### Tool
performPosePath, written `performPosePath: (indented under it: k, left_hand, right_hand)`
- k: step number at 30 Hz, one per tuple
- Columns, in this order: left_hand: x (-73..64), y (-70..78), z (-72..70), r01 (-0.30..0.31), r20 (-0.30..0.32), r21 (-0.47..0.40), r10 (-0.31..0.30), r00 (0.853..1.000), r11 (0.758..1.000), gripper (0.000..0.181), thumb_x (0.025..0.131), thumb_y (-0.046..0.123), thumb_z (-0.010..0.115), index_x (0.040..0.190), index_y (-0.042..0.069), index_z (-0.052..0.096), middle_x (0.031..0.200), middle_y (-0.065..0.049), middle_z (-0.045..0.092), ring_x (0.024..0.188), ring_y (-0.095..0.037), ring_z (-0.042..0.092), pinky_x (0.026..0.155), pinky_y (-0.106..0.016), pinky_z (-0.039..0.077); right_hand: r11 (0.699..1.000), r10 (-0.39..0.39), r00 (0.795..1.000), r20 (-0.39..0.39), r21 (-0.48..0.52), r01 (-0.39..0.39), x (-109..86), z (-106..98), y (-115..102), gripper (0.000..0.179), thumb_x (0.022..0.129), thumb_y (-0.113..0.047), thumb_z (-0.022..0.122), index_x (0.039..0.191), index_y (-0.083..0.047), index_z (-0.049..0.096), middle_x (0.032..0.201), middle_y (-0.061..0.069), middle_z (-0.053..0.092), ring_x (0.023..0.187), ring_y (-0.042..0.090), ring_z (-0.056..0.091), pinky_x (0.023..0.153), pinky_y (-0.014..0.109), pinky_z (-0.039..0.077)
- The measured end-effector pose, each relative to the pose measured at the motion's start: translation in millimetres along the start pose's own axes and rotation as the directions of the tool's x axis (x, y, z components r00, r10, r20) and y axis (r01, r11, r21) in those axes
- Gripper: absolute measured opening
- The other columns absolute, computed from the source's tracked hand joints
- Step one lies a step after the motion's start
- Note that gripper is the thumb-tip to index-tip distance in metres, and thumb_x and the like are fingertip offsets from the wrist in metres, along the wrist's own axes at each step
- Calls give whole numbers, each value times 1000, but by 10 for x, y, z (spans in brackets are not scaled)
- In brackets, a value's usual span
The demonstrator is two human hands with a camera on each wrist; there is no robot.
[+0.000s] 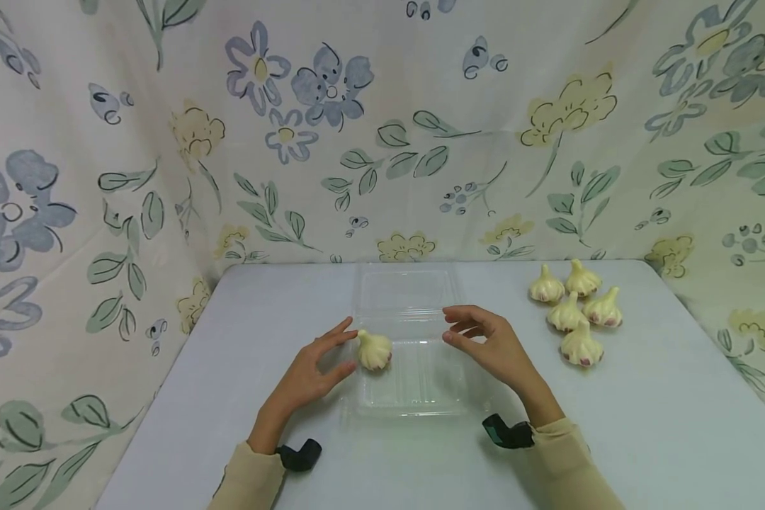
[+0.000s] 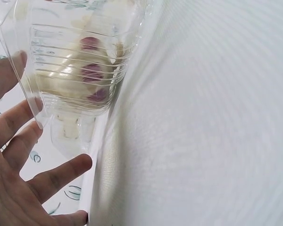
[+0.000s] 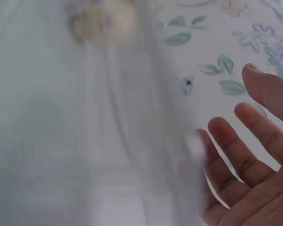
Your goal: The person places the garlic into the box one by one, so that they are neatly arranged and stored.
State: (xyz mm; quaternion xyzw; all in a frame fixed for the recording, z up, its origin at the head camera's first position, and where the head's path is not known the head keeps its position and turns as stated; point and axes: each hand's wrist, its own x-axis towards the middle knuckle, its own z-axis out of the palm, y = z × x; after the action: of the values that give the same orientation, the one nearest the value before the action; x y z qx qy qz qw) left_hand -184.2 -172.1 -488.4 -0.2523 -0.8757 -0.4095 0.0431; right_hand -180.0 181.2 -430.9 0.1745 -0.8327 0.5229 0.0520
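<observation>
A clear plastic clamshell container (image 1: 414, 405) lies on the table with its lid (image 1: 408, 287) folded back behind it. One garlic bulb (image 1: 374, 352) sits at the left side of the base; its purple-marked bottom shows through the ribbed wall in the left wrist view. My left hand (image 1: 312, 372) is at the container's left side, fingers spread, with fingertips (image 2: 20, 59) right at the clear rim. On the opposite side, my right hand (image 1: 494, 350) hovers by the container's right edge, fingers loosely bent around nothing. The right wrist view is partly blurred, with the fingers (image 3: 245, 165) apart.
Several garlic bulbs (image 1: 582, 345) stand grouped on the right part of the white table (image 1: 650, 425). A floral curtain (image 1: 408, 163) hangs behind and along both sides. Each wrist wears a small black device (image 1: 508, 432) beside a beige sleeve.
</observation>
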Motion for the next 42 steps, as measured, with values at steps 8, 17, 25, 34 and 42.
performPosePath:
  k: [8, 17, 25, 34, 42]
  left_hand:
    - [0, 9, -5, 5, -5, -5, -5, 1000, 1000, 51, 96, 37, 71, 144, 28, 58, 163, 6, 40, 149, -30, 42, 116, -73, 28]
    - [-4, -7, -3, 17, -4, -17, -17, 1000, 1000, 51, 95, 38, 72, 144, 31, 58, 163, 11, 39, 150, -26, 40, 118, -72, 26]
    - [-3, -22, 0, 8, -1, -24, -8, 1000, 1000, 51, 95, 37, 72, 144, 31, 57, 163, 10, 39, 148, -26, 43, 118, -72, 26]
    - [-2, -3, -2, 15, 2, -28, -15, 1000, 999, 51, 95, 37, 72, 144, 30, 58, 163, 9, 39, 145, -26, 48, 118, -72, 26]
    - [-4, 4, -5, -3, -3, -17, 3, 1000, 1000, 51, 95, 34, 72, 144, 27, 58, 163, 5, 40, 143, -29, 50, 115, -75, 26]
  right_hand:
    - [985, -59, 980, -188, -170, 27, -55, -342, 95, 36, 92, -17, 78, 127, -16, 70, 118, 6, 73, 104, 18, 66, 89, 21, 50]
    - [960, -12, 928, -373, -265, -94, -164, -680, 120, 41, 89, -22, 81, 128, -13, 70, 127, 9, 69, 108, -5, 53, 93, 31, 39]
    - [943, 49, 855, -516, -257, -210, -224, -938, 275, 47, 87, -18, 82, 130, -7, 69, 131, 21, 66, 116, 12, 49, 100, 55, 37]
    - [906, 216, 851, -478, -226, -357, -377, -1208, 478, 59, 93, -31, 76, 142, -5, 58, 143, 29, 53, 133, 49, 39, 106, 78, 19]
    - [883, 261, 850, -458, -242, -401, -461, -1290, 619, 67, 95, -38, 72, 149, -4, 50, 149, 29, 50, 130, 49, 45, 94, 67, 38]
